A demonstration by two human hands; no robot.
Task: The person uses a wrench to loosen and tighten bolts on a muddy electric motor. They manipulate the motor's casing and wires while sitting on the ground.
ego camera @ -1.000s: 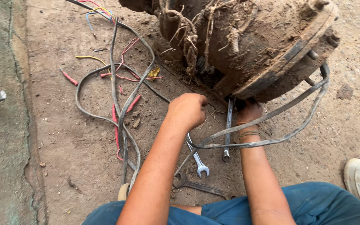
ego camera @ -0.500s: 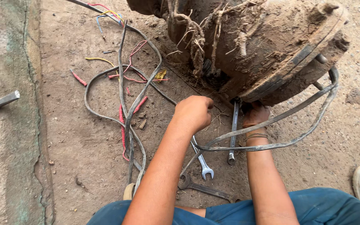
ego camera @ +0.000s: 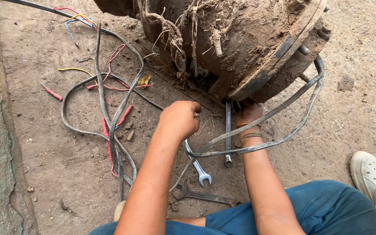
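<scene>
On a dirt floor, a tangle of grey cables with red and yellow wire ends sprawls at the left. Right of it, the left hand is curled into a loose fist, gripping the upper end of an open-ended wrench whose jaw end lies on the ground. A dark wrench lies flat just below, near the blue-trousered knee. The right hand presses under the rim of a mud-caked, root-tangled motor housing, holding a long upright wrench; its fingers are hidden, so the grip cannot be made out fully. A grey cable loop crosses that wrist. A white shoe sits far right. Compared with half a second earlier, both hands keep their places.
</scene>
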